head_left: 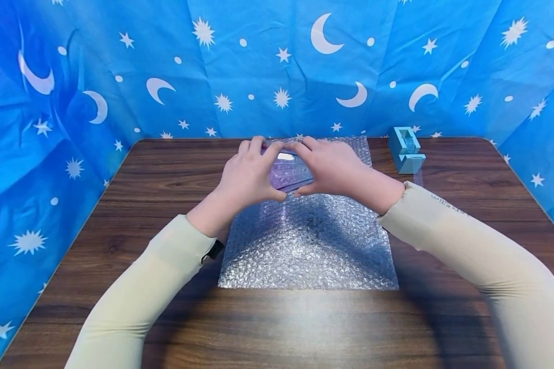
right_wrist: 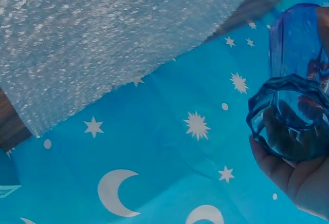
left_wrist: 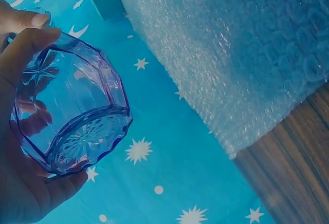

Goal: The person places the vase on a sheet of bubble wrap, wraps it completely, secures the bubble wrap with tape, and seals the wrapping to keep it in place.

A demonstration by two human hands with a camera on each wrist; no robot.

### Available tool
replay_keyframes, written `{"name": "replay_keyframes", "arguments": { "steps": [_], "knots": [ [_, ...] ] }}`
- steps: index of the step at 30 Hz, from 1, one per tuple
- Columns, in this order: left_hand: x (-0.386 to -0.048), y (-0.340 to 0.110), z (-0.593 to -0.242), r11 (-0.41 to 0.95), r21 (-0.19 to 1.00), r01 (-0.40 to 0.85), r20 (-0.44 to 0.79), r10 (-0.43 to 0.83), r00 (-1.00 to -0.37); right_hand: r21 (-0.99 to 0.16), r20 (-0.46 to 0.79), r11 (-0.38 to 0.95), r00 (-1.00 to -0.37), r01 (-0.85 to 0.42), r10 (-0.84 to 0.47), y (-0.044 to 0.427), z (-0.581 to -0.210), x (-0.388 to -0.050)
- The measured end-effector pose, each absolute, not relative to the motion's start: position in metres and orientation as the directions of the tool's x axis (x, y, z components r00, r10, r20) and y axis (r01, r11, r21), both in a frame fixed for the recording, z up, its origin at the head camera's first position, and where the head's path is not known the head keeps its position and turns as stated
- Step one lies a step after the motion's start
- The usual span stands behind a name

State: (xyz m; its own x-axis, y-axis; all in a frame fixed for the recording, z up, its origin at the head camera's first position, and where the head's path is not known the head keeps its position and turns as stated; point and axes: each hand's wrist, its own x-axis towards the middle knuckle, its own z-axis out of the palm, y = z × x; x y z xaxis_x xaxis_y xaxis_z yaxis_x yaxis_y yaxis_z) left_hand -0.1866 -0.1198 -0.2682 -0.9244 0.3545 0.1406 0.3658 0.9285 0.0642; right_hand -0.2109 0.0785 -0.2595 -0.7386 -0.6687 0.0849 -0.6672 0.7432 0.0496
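A clear faceted glass cup [head_left: 290, 173], tinted purple and blue, lies sideways between both hands above the far part of a bubble wrap sheet [head_left: 304, 246]. My left hand [head_left: 245, 175] grips one end of it, thumb and fingers curled round the glass. At the other end my right hand [head_left: 336, 166] holds it the same way. The left wrist view shows the cup [left_wrist: 77, 100] with a starburst pattern pressed into the glass. Fingers show through the cup [right_wrist: 288, 116] in the right wrist view, where the hand is partly cut off by the frame edge.
A turquoise tape dispenser [head_left: 406, 151] stands at the back right of the dark wooden table [head_left: 166, 169], a strip of clear tape hanging from it. Behind the table hangs a blue cloth [head_left: 258, 61] with white moons and stars.
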Motion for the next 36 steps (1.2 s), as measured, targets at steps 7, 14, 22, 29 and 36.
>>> {"name": "replay_keyframes", "arguments": {
  "steps": [7, 14, 22, 29, 36],
  "knots": [
    [-0.186, -0.116, -0.273, 0.922, 0.045, 0.384, 0.141, 0.375, -0.916, 0.079, 0.129, 0.736, -0.725, -0.673, -0.677, 0.084, -0.268, -0.212],
    [-0.183, -0.115, -0.281, 0.917, 0.069, 0.393, 0.154, 0.379, -0.912, 0.117, 0.151, 0.717, -0.701, -0.687, -0.697, 0.088, -0.271, -0.209],
    [-0.184, -0.12, -0.285, 0.893, 0.107, 0.438, 0.22, 0.408, -0.886, 0.103, 0.245, 0.71, -0.674, -0.697, -0.697, 0.093, -0.273, -0.208],
    [-0.185, -0.127, -0.276, 0.849, 0.162, 0.504, 0.275, 0.451, -0.849, 0.033, 0.272, 0.722, -0.689, -0.691, -0.672, 0.098, -0.265, -0.205],
    [-0.181, -0.13, -0.272, 0.814, 0.232, 0.533, 0.257, 0.477, -0.841, -0.001, 0.275, 0.724, -0.696, -0.69, -0.663, 0.105, -0.262, -0.2]
  ]
}}
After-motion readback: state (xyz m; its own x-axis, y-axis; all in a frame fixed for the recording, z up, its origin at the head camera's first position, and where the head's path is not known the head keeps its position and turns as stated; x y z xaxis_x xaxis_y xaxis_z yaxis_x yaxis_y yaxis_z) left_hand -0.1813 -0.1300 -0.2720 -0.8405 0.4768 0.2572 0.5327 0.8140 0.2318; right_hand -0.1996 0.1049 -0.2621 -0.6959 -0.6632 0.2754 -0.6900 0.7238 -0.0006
